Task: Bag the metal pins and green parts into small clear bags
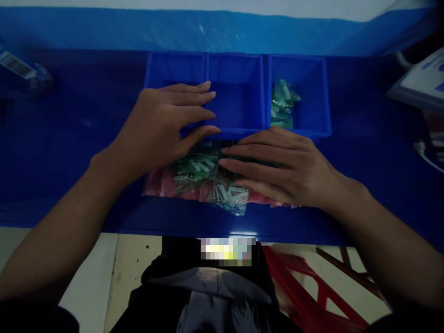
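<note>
My left hand (163, 115) reaches over the front of the left blue bin (176, 67), fingers stretched out toward the middle blue bin (236, 106). Nothing shows in its grasp. My right hand (287, 162) lies with extended fingers over small bags in front of the bins. Close to its fingertips is a greenish clear bag of thin pale pieces (196, 166). Another clear bag with pale pieces and screw-like rods (229, 194) sits nearer the table's front edge. Red bags (156, 182) lie under these, partly covered by both hands.
In the right blue bin (314, 111) are several greenish bags (282, 101). A wrapped item with a white label (17, 64) is at the far left. A white box (426, 76) and a white cable (430, 159) are at the right. Below the table stands a red stool (305, 286).
</note>
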The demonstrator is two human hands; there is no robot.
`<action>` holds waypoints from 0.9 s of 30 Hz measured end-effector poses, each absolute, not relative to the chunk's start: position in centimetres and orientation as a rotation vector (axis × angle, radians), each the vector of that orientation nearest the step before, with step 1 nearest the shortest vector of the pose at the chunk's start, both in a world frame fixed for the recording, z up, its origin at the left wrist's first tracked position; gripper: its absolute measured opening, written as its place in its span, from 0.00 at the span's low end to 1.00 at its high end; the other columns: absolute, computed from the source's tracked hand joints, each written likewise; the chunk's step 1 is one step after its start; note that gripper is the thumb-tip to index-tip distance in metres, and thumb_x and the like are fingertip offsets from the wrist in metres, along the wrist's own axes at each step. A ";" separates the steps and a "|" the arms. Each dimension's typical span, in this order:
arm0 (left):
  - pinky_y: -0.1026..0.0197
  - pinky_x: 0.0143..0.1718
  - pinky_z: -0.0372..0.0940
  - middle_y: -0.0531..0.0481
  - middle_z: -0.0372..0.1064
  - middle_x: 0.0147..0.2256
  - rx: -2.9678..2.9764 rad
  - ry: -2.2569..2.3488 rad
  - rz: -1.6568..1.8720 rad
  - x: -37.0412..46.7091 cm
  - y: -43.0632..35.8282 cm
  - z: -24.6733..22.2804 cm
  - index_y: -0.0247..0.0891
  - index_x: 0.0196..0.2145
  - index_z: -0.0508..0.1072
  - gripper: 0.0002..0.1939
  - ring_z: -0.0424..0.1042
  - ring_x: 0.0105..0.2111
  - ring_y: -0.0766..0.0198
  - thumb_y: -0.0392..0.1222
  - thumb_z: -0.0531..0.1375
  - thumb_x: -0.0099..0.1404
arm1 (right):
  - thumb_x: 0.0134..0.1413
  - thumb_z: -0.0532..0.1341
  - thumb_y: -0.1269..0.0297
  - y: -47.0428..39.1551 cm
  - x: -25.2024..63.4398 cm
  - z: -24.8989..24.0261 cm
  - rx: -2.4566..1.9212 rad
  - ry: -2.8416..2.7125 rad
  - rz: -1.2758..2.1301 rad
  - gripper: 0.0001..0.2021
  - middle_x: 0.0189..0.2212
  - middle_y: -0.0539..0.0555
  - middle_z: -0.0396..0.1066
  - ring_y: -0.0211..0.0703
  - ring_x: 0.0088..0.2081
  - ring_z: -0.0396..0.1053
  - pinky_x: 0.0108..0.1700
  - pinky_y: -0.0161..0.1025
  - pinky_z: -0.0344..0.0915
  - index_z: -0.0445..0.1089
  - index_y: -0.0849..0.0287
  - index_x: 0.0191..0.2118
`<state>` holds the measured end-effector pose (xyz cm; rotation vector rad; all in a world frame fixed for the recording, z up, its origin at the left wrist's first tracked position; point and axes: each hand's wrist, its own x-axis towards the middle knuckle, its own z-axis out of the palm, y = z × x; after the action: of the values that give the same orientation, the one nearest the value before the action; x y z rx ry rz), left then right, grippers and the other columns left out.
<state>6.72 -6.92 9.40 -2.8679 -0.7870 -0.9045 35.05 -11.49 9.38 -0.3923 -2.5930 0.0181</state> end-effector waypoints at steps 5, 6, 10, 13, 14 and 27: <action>0.42 0.60 0.78 0.53 0.76 0.56 -3.023 -0.877 -0.952 6.3 -6.1 9.5 0.50 0.48 0.82 0.12 0.76 0.59 0.49 0.46 0.72 0.66 | 0.65 0.67 0.50 -12.1 34.6 9.5 -0.383 -2.612 0.144 0.29 0.68 0.68 0.66 0.60 0.66 0.68 0.61 0.60 0.73 0.69 0.60 0.65; 0.41 0.60 0.78 0.54 0.77 0.55 -3.034 -0.902 -0.969 6.4 -6.2 9.6 0.51 0.46 0.82 0.11 0.77 0.59 0.49 0.46 0.72 0.66 | 0.66 0.65 0.51 -12.3 34.4 9.4 -0.390 -2.651 0.147 0.29 0.69 0.66 0.65 0.59 0.68 0.67 0.62 0.60 0.72 0.67 0.58 0.67; 0.40 0.61 0.77 0.51 0.79 0.53 -3.069 -0.937 -1.003 6.6 -6.4 9.7 0.47 0.43 0.83 0.08 0.77 0.59 0.47 0.47 0.72 0.66 | 0.68 0.63 0.57 -12.5 34.2 8.8 -0.355 -2.691 0.124 0.26 0.65 0.64 0.70 0.60 0.65 0.70 0.60 0.60 0.73 0.67 0.59 0.67; 0.42 0.63 0.76 0.53 0.80 0.51 -3.063 -1.017 -1.042 6.8 -6.5 9.6 0.48 0.41 0.83 0.11 0.77 0.58 0.47 0.48 0.76 0.61 | 0.66 0.65 0.65 -12.4 34.1 8.6 -0.373 -2.633 0.096 0.22 0.59 0.61 0.76 0.57 0.59 0.75 0.54 0.56 0.76 0.70 0.60 0.63; 0.42 0.63 0.76 0.53 0.80 0.51 -3.048 -1.009 -1.050 6.9 -6.5 9.5 0.48 0.41 0.83 0.11 0.77 0.58 0.47 0.48 0.76 0.61 | 0.65 0.65 0.67 -12.4 34.1 8.7 -0.383 -2.613 0.083 0.21 0.57 0.61 0.77 0.57 0.57 0.76 0.51 0.55 0.76 0.72 0.61 0.62; 0.46 0.55 0.80 0.49 0.81 0.48 -2.860 -0.741 -1.005 7.0 -6.6 9.1 0.44 0.43 0.82 0.06 0.80 0.55 0.50 0.43 0.69 0.69 | 0.66 0.64 0.68 -12.7 33.9 8.9 -0.335 -2.651 0.122 0.14 0.65 0.66 0.70 0.62 0.66 0.70 0.60 0.61 0.74 0.75 0.60 0.55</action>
<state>6.99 -6.59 9.08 -2.8604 -0.7409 -1.0045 33.86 -12.68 8.87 -0.3345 -2.6513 0.1215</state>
